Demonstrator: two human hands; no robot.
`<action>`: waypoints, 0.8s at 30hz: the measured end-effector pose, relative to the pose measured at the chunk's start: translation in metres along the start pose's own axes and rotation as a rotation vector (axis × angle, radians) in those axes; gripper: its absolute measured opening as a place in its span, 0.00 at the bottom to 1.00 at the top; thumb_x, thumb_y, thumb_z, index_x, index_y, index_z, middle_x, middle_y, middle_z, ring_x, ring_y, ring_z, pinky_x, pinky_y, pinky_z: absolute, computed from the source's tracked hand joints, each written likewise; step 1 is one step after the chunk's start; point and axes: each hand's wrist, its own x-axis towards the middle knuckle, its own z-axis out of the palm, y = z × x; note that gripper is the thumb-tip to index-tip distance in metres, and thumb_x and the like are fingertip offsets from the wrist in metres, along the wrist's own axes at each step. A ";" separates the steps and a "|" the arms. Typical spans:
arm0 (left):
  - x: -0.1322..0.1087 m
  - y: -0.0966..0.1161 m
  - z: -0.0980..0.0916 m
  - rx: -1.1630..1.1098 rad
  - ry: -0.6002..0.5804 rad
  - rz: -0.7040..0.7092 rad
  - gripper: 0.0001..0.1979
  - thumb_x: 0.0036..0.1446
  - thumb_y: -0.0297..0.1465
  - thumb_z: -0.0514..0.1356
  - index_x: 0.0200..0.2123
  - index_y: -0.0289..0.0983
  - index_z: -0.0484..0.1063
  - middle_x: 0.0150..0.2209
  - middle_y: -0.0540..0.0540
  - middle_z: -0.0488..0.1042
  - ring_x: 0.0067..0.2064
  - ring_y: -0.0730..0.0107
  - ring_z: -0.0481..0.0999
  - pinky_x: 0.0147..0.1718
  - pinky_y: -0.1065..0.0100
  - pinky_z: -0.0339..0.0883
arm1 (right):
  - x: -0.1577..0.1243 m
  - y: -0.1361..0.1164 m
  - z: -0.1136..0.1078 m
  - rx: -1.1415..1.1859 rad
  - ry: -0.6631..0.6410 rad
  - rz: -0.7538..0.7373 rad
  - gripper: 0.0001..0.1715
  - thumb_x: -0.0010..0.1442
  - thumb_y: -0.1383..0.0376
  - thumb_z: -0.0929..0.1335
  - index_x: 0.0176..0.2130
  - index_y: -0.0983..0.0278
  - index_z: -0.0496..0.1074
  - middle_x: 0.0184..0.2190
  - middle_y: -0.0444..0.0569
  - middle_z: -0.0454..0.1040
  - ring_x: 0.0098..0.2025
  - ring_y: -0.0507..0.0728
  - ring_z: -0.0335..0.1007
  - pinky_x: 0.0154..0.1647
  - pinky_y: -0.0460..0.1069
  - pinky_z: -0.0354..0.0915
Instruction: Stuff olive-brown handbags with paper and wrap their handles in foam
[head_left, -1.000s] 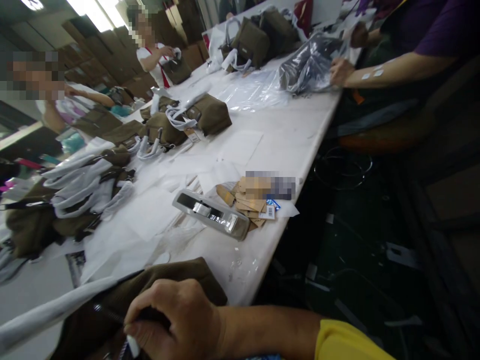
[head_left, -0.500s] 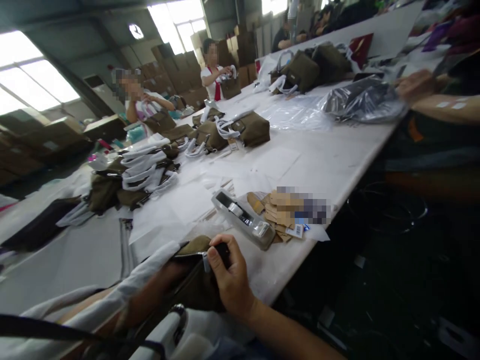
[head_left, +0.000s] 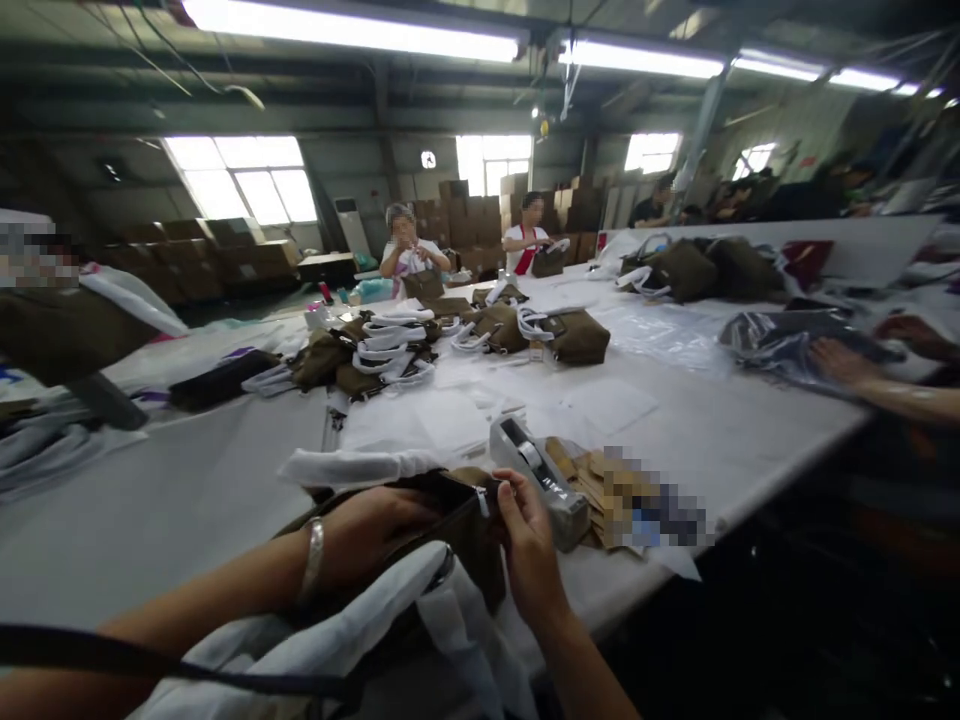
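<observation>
Your two hands are at one brown bag (head_left: pixel 491 565) in the lower centre of the frame, its top unzipped. Your right hand (head_left: pixel 525 535) has thumb and fingers pinched together on the bag's end corner, just beside the one zip pull (head_left: pixel 482 503). Your left hand (head_left: pixel 397 515) reaches into the opening, one bracelet (head_left: pixel 313 560) on its wrist; its fingertips are hidden, so I cannot tell whether they are apart or holding something. You have two white-wrapped handles (head_left: pixel 360 610) on this bag, one on each side of your left hand.

Just right of centre, near your right hand, stands one tape dispenser (head_left: pixel 544 485), beside one pile of brown tags (head_left: pixel 592 500), too overlapped to count. One heap of bags (head_left: pixel 570 335) fills the middle of the table (head_left: pixel 712 425). At the right edge, a co-worker's hand (head_left: pixel 844 362) rests on one plastic-covered bundle (head_left: pixel 772 335).
</observation>
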 end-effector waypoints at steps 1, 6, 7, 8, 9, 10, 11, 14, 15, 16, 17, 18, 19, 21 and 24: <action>0.002 0.005 -0.006 -0.010 0.037 0.008 0.13 0.69 0.31 0.55 0.49 0.42 0.80 0.48 0.46 0.83 0.48 0.64 0.83 0.51 0.72 0.74 | 0.000 -0.002 -0.002 0.017 -0.011 0.027 0.26 0.63 0.45 0.70 0.50 0.60 0.72 0.37 0.47 0.74 0.33 0.55 0.70 0.27 0.46 0.67; 0.023 0.028 -0.016 0.159 0.100 0.257 0.14 0.71 0.27 0.53 0.54 0.41 0.74 0.54 0.45 0.79 0.48 0.67 0.83 0.45 0.74 0.76 | 0.001 -0.012 0.001 -0.095 0.041 -0.138 0.24 0.62 0.45 0.70 0.46 0.60 0.75 0.36 0.48 0.77 0.35 0.59 0.73 0.32 0.50 0.70; 0.030 0.031 -0.014 0.245 0.086 0.345 0.14 0.71 0.26 0.53 0.54 0.41 0.74 0.55 0.45 0.79 0.48 0.68 0.82 0.44 0.75 0.76 | 0.001 -0.014 0.003 -0.161 0.061 -0.196 0.23 0.63 0.45 0.69 0.45 0.60 0.75 0.36 0.49 0.77 0.37 0.60 0.73 0.34 0.51 0.71; 0.037 0.033 -0.012 0.347 0.080 0.428 0.14 0.71 0.26 0.52 0.53 0.40 0.74 0.53 0.45 0.79 0.47 0.68 0.82 0.42 0.74 0.76 | 0.002 -0.016 0.004 -0.226 0.076 -0.249 0.22 0.64 0.45 0.68 0.43 0.59 0.76 0.37 0.49 0.78 0.38 0.61 0.74 0.35 0.52 0.71; 0.043 0.035 -0.010 0.448 0.083 0.507 0.13 0.71 0.25 0.51 0.51 0.38 0.74 0.50 0.44 0.80 0.45 0.67 0.82 0.39 0.73 0.76 | 0.003 -0.018 0.005 -0.280 0.084 -0.293 0.22 0.64 0.44 0.67 0.42 0.59 0.76 0.37 0.49 0.78 0.39 0.62 0.74 0.37 0.53 0.71; 0.049 0.037 -0.008 0.533 0.090 0.573 0.12 0.70 0.24 0.52 0.49 0.36 0.74 0.47 0.43 0.81 0.42 0.65 0.82 0.36 0.71 0.77 | 0.004 -0.020 0.005 -0.322 0.087 -0.327 0.22 0.65 0.44 0.67 0.40 0.59 0.76 0.36 0.49 0.78 0.40 0.62 0.73 0.38 0.53 0.71; 0.053 0.038 -0.007 0.594 0.095 0.620 0.11 0.69 0.24 0.52 0.47 0.34 0.75 0.43 0.43 0.81 0.39 0.63 0.81 0.32 0.69 0.76 | 0.004 -0.022 0.005 -0.350 0.086 -0.352 0.22 0.65 0.44 0.67 0.39 0.59 0.75 0.35 0.49 0.78 0.39 0.62 0.73 0.39 0.54 0.71; 0.059 0.039 -0.006 0.642 0.114 0.677 0.09 0.67 0.23 0.54 0.43 0.31 0.74 0.38 0.42 0.80 0.33 0.60 0.79 0.26 0.64 0.74 | 0.004 -0.024 0.004 -0.371 0.088 -0.379 0.21 0.64 0.45 0.67 0.37 0.59 0.76 0.32 0.47 0.77 0.35 0.62 0.73 0.36 0.54 0.70; 0.059 0.038 -0.006 0.644 0.121 0.684 0.09 0.67 0.23 0.54 0.42 0.32 0.74 0.37 0.42 0.80 0.32 0.60 0.78 0.25 0.64 0.72 | 0.004 -0.025 0.004 -0.372 0.094 -0.380 0.21 0.64 0.45 0.68 0.37 0.59 0.76 0.31 0.47 0.77 0.34 0.62 0.72 0.33 0.54 0.70; 0.058 0.037 -0.006 0.643 0.125 0.691 0.09 0.68 0.23 0.53 0.40 0.32 0.74 0.35 0.43 0.80 0.31 0.61 0.78 0.23 0.64 0.71 | 0.003 -0.024 0.004 -0.370 0.102 -0.378 0.21 0.64 0.45 0.68 0.37 0.58 0.76 0.30 0.47 0.77 0.32 0.62 0.72 0.31 0.54 0.69; 0.057 0.036 -0.006 0.639 0.126 0.696 0.09 0.68 0.23 0.53 0.38 0.33 0.73 0.34 0.43 0.79 0.30 0.62 0.77 0.22 0.65 0.69 | 0.003 -0.024 0.004 -0.367 0.110 -0.374 0.21 0.63 0.45 0.68 0.37 0.58 0.76 0.29 0.46 0.76 0.31 0.62 0.71 0.29 0.53 0.69; 0.055 0.034 -0.008 0.629 0.124 0.700 0.10 0.68 0.23 0.52 0.37 0.34 0.72 0.32 0.45 0.78 0.28 0.63 0.76 0.21 0.65 0.67 | 0.003 -0.023 0.004 -0.364 0.118 -0.368 0.20 0.62 0.45 0.69 0.36 0.58 0.76 0.28 0.46 0.76 0.31 0.62 0.71 0.27 0.53 0.68; 0.053 0.032 -0.010 0.615 0.118 0.704 0.11 0.69 0.23 0.52 0.35 0.35 0.72 0.31 0.46 0.78 0.27 0.65 0.75 0.21 0.65 0.66 | 0.004 -0.022 0.005 -0.360 0.123 -0.360 0.20 0.61 0.45 0.69 0.36 0.58 0.76 0.28 0.47 0.76 0.30 0.62 0.70 0.26 0.53 0.67; 0.045 0.028 -0.016 0.577 0.100 0.701 0.10 0.68 0.23 0.53 0.35 0.37 0.71 0.31 0.48 0.78 0.27 0.67 0.74 0.22 0.66 0.66 | 0.006 -0.019 0.005 -0.352 0.131 -0.340 0.20 0.61 0.45 0.70 0.36 0.58 0.76 0.27 0.46 0.75 0.29 0.61 0.69 0.25 0.52 0.66; 0.019 0.020 -0.030 0.510 0.077 0.639 0.10 0.67 0.22 0.53 0.39 0.37 0.72 0.32 0.49 0.79 0.30 0.67 0.76 0.27 0.68 0.68 | 0.014 -0.017 0.002 -0.338 0.151 -0.303 0.21 0.60 0.45 0.70 0.36 0.60 0.76 0.27 0.46 0.74 0.27 0.58 0.68 0.25 0.50 0.64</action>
